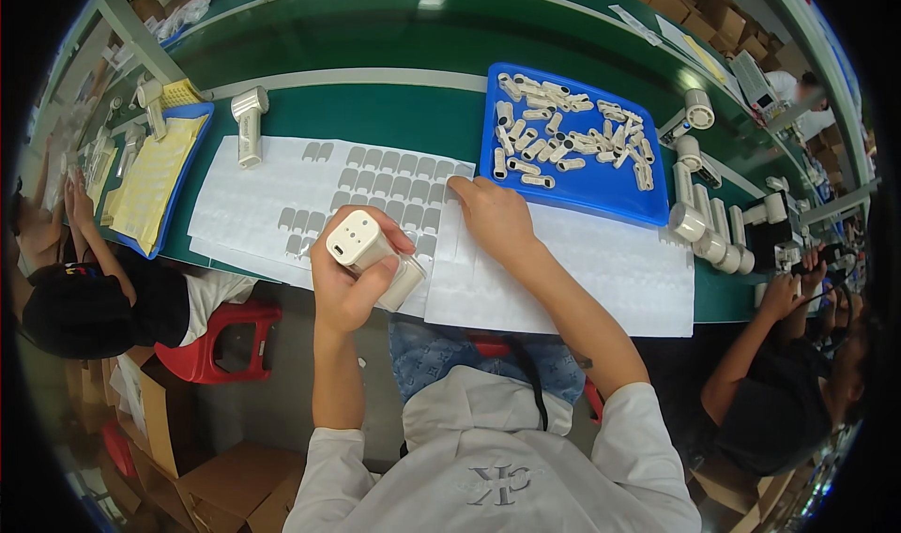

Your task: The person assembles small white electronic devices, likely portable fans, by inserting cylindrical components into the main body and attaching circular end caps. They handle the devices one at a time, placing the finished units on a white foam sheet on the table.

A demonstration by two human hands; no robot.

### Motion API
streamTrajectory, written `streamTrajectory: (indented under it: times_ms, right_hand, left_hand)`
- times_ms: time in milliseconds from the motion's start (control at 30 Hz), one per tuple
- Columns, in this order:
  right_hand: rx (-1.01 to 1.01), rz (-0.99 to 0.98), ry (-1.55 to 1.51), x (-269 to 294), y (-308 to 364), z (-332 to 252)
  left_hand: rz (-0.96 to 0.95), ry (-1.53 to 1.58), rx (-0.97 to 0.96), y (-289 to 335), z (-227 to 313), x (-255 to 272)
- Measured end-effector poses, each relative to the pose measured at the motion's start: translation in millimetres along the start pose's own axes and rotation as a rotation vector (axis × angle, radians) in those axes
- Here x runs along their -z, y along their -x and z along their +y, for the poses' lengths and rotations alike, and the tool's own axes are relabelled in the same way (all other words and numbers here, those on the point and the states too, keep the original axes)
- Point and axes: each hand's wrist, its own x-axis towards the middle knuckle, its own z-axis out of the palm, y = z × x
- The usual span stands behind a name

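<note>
My left hand (pixel 349 275) is wrapped around a white handheld fan (pixel 355 237), its handle end tilted up to show a small dark port and several small holes. The fan's wider part comes out below my thumb, over the label sheet. My right hand (pixel 496 216) has its fingers pressed together at the upper right of a white sheet (pixel 225 190) with rows of grey rounded labels (pixel 399 188). Whether a label or the sheet's edge is between those fingertips, I cannot make out. More white sheets (pixel 601 275) lie under my right forearm.
A blue tray (pixel 657 190) of small white parts stands at the back right. One white fan (pixel 248 125) stands at the back left; several more (pixel 690 223) lie at the right. A blue-edged tray (pixel 164 181) with yellow sheets is at left. Co-workers sit on both sides.
</note>
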Motion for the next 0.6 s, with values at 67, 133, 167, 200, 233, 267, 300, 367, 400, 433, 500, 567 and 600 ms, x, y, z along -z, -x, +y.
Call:
streamTrajectory:
  times_ms: [67, 133, 167, 200, 233, 267, 300, 367, 400, 433, 500, 567, 600]
  right_hand:
    - [-0.013, -0.026, 0.002, 1.9, -2.1, -0.7]
    - [-0.027, -0.049, 0.007, 3.6, -3.6, -2.0]
    - [-0.033, -0.060, 0.011, 4.3, -4.1, -2.8]
    - [-0.040, -0.071, 0.014, 5.2, -4.4, -3.5]
    - [-0.042, -0.065, 0.010, 6.4, -4.3, -4.7]
    - [-0.043, -0.059, 0.006, 7.6, -4.0, -6.1]
    - [-0.045, -0.053, 0.002, 8.0, -3.8, -6.9]
    - [-0.004, -0.047, 0.032, 4.6, -2.5, -2.3]
    - [0.017, -0.044, 0.047, 2.8, -1.6, -0.4]
    - [0.015, -0.035, 0.038, 1.6, -1.4, -0.1]
    - [0.010, -0.016, 0.021, 0.2, -1.3, -0.5]
    - [0.006, -0.019, 0.011, -0.1, -0.7, -1.0]
    - [0.004, -0.020, 0.007, 0.0, -0.1, -1.1]
  left_hand:
    - [-0.001, 0.001, 0.001, -0.2, 0.9, -1.9]
    - [-0.002, 0.002, 0.003, 1.1, 0.4, -2.2]
    - [-0.001, 0.002, 0.003, 1.5, 0.4, -2.4]
    - [-0.003, -0.002, 0.006, 1.5, 0.8, -2.7]
    - [-0.004, -0.006, 0.010, 1.5, 1.2, -2.7]
    - [-0.005, -0.011, 0.013, 1.5, 1.6, -2.7]
    - [-0.006, -0.013, 0.010, 1.1, 1.8, -3.0]
    - [-0.013, -0.018, 0.006, 0.3, 2.9, -4.4]
    - [-0.016, -0.015, 0.005, 0.8, 3.5, -4.1]
    - [-0.019, -0.013, 0.004, 1.0, 3.8, -3.5]
    - [-0.021, -0.010, 0.002, 1.1, 4.9, -4.0]
    - [-0.019, -0.011, 0.003, 1.5, 6.9, -5.3]
    - [-0.023, -0.014, 0.001, 2.0, 6.7, -5.5]
